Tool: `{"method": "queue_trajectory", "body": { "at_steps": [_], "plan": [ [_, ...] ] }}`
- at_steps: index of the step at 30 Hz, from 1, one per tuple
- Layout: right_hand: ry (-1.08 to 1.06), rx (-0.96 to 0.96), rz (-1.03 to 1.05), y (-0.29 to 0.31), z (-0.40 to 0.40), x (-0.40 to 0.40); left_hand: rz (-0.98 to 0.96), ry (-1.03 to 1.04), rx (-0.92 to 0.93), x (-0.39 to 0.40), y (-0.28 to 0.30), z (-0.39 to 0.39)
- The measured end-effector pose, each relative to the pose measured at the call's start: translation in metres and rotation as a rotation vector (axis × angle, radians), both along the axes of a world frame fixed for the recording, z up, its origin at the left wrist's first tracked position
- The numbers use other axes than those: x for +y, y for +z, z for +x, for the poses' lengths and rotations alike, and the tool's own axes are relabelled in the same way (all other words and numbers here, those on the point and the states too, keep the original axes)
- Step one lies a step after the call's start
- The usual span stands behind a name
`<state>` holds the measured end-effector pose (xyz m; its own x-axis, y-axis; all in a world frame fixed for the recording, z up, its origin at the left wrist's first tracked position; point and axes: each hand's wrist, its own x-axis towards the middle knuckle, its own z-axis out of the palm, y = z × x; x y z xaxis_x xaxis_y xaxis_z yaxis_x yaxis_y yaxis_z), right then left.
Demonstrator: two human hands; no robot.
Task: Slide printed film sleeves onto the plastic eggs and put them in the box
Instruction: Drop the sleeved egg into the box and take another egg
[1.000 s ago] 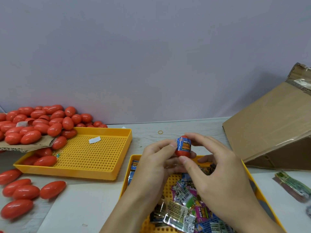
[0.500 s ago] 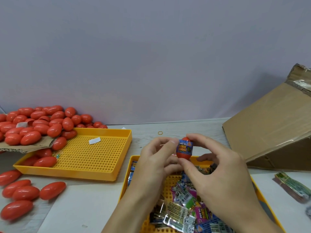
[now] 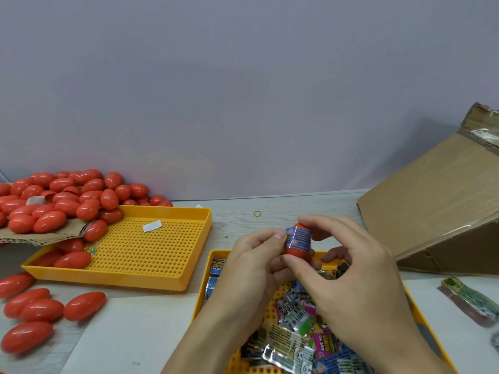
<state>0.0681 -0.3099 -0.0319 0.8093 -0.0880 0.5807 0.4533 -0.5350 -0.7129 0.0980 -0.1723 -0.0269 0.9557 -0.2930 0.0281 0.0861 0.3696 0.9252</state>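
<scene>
1. The left hand (image 3: 253, 263) and right hand (image 3: 359, 279) are curled round one red egg (image 3: 297, 245), pinched upright above the sleeve tray (image 3: 205, 290).
2. Since the earlier frame the printed sleeve (image 3: 299, 236) is seen turned, its blue text side showing.
3. A grey tabletop (image 3: 237, 220) is backed by a plain wall (image 3: 243, 90); the cardboard box (image 3: 432, 211) is at right.

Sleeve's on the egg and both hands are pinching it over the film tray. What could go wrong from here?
The sleeve sits askew on the egg, so pushing further may crease it. Only fingertips of the left hand and right hand hold it; a slip could drop it among the loose sleeves. The box lies tipped, so eggs might roll out.
</scene>
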Motion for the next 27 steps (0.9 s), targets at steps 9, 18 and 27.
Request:
{"method": "queue_trajectory", "body": {
  "at_steps": [9,18,27],
  "plan": [
    [0.084,0.084,0.054,-0.002,0.002,-0.002,-0.170,0.033,0.056,0.005,0.005,0.000],
    [-0.065,0.122,-0.050,-0.001,0.001,0.007,0.026,0.196,-0.027,0.002,-0.002,0.003],
    [0.032,0.251,0.216,0.007,-0.004,0.011,0.088,0.177,-0.038,0.004,-0.003,0.006]
  ]
}}
